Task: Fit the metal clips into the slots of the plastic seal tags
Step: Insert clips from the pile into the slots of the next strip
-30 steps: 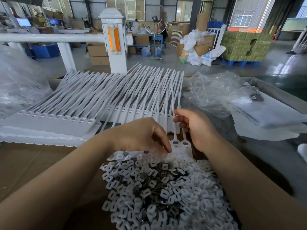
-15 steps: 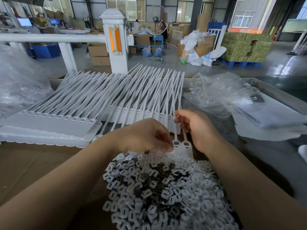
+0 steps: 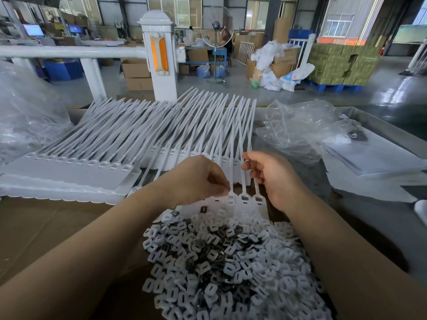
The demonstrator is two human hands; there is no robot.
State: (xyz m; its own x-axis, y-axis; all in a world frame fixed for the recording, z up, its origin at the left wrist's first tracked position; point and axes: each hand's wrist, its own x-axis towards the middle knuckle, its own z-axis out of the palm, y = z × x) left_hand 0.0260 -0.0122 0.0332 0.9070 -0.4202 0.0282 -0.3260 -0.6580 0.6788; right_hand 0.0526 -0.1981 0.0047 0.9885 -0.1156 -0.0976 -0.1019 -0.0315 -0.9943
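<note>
Left hand (image 3: pixel 196 179) curled, thumb and forefinger pinched together right at the slotted head of one seal tag (image 3: pixel 231 197); whatever sits between the fingertips too small to make out. Right hand (image 3: pixel 270 176) loosely closed around the thin straps (image 3: pixel 242 144) of the near tags, fingers hooked over them just above the heads. Three tag heads side by side between the two hands, each with a rectangular slot facing up, resting at the far edge of a heap of clips (image 3: pixel 226 266). Heap of small white squarish pieces mixed with darker metal ones, spread over brown cardboard (image 3: pixel 46 227) covering the near-left part of the work surface. Beyond the hands, a long fanned row of white seal tags (image 3: pixel 143 135), straps pointing away and up, flat heads lined along the near side. Crumpled clear plastic bags at far left (image 3: pixel 25 116) and at right (image 3: pixel 298 130), the right one lying partly over white sheets (image 3: pixel 374 155) on a grey tabletop. Behind the bench, a white post with an orange reflector (image 3: pixel 159 54) joined to a white rail. Further back, a concrete-floored warehouse: cardboard boxes, a standing fan (image 3: pixel 216 26), stacked green cartons on a blue pallet (image 3: pixel 342 63), monitors at far left.
</note>
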